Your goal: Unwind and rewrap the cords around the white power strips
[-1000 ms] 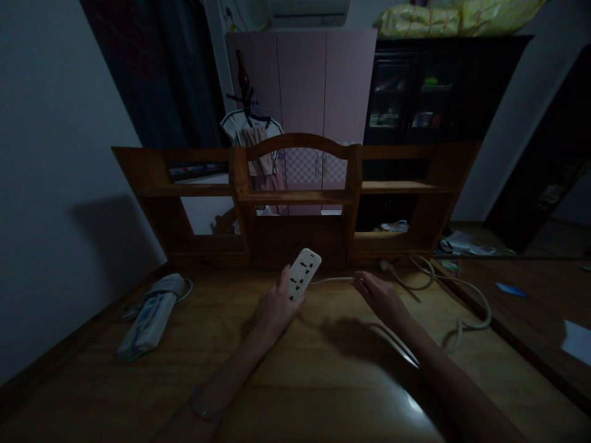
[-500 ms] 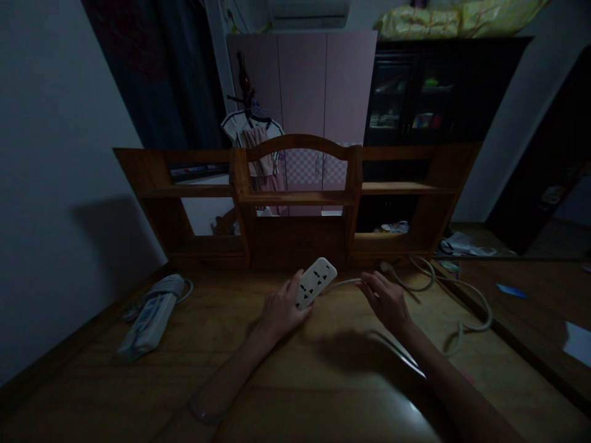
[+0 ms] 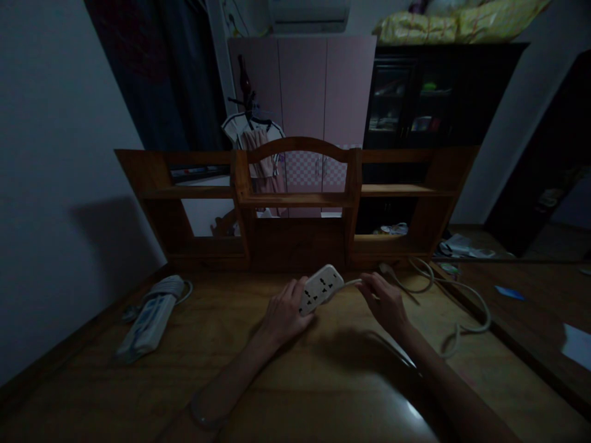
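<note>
A white power strip [image 3: 322, 288] with several dark socket holes is held tilted above the wooden table, its sockets facing me. My left hand [image 3: 287, 309] is wrapped round its lower left end. From the upper right end runs a pale cord [image 3: 351, 282], and my right hand [image 3: 382, 300] pinches it a short way from the strip. Beyond that hand the cord trails in loose loops over the right side of the table. Its plug [image 3: 386, 269] lies near the shelf's foot.
Another power strip [image 3: 150, 320], with its grey cord wound round one end, lies at the left by the wall. A wooden shelf unit [image 3: 300, 199] stands along the table's back edge. To the right are the floor and a white sheet [image 3: 578, 346].
The power strip has tipped slightly and shifted a little down and right in my left hand. The cord between strip and right hand now runs over the strip's edge.
</note>
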A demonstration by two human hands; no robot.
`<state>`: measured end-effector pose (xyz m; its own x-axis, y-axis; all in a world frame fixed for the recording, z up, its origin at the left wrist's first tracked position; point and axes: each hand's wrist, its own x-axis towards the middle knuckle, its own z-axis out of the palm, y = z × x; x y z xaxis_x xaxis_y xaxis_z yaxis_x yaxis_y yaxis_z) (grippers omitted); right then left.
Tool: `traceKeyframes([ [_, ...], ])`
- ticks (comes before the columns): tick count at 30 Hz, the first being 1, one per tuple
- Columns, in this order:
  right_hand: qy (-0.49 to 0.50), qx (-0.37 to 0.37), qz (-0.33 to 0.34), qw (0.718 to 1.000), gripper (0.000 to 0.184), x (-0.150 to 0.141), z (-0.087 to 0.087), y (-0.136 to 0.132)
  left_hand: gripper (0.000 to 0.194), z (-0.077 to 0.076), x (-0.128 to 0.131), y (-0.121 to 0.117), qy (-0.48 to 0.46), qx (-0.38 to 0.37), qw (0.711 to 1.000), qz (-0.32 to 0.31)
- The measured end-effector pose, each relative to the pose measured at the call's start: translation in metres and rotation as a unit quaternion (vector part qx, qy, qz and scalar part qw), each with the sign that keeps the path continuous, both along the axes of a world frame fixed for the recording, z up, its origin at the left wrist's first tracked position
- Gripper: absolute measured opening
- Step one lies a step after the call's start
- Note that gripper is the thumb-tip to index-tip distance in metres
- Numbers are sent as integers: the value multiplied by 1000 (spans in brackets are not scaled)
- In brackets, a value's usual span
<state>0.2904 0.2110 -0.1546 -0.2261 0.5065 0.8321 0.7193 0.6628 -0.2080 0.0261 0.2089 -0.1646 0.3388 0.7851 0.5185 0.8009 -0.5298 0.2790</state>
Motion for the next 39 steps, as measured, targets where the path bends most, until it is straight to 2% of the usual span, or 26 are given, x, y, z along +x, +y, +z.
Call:
traceKeyframes([
  [8,22,-24,8,999,9,0,-2,0,67,-1,3,-3,-17,23,1000,12],
  [19,35,-55,10,998,12,-2,0,-2,73,-3,4,-2,-16,42,998,32],
  [29,51,-58,16,997,12,-4,1,-3,76,-1,5,-6,-23,45,998,26],
  [39,48,-62,20,997,13,-4,0,-3,67,2,6,-9,-39,31,999,5],
])
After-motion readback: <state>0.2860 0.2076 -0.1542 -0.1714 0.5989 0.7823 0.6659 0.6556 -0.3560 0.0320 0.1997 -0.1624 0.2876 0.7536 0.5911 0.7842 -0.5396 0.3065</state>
